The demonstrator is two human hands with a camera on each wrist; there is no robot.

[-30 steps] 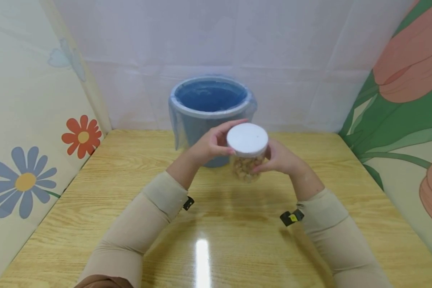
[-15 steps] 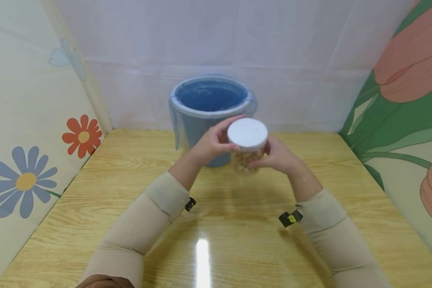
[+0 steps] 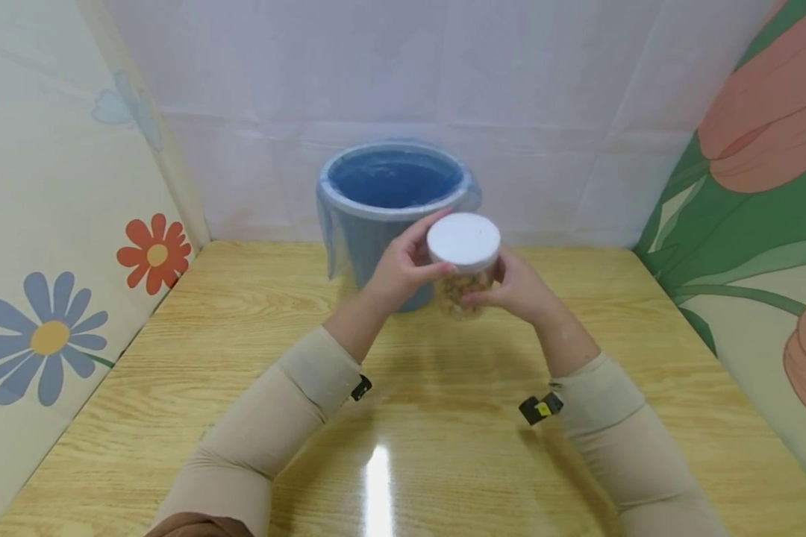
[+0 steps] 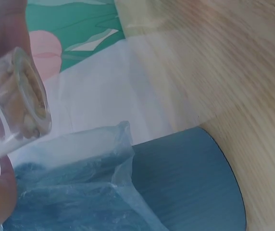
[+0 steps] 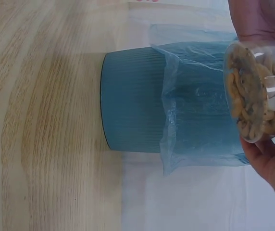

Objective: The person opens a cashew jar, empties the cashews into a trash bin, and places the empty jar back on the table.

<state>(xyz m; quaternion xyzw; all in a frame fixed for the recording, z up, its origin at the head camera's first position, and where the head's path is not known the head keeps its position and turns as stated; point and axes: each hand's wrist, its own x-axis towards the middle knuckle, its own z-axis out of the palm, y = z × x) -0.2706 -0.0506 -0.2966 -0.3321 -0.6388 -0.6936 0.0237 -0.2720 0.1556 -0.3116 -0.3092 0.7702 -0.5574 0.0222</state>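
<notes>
A clear jar (image 3: 453,292) with a round white lid (image 3: 464,240) is held up above the table, in front of the bin. My left hand (image 3: 399,270) grips it at the lid from the left, with the thumb across the near side of the rim. Lower down, my right hand (image 3: 522,289) holds the jar's body from the right, its thumb on the front. Curved tan pieces that look like cashews (image 5: 245,91) fill the jar in the right wrist view. The jar's base (image 4: 34,94) shows in the left wrist view. The far fingers are partly hidden behind the jar.
A blue ribbed bin (image 3: 369,246) stands behind the hands near the back wall, with a thin translucent bag (image 5: 171,110) folded over its rim. Flower-printed panels (image 3: 47,339) flank the wooden table (image 3: 242,298), and a white cloth (image 3: 544,112) hangs behind.
The jar has risen slightly in the head view, with both hands still on it. My left hand and forearm have shifted a little right and up. The bin has stayed in place.
</notes>
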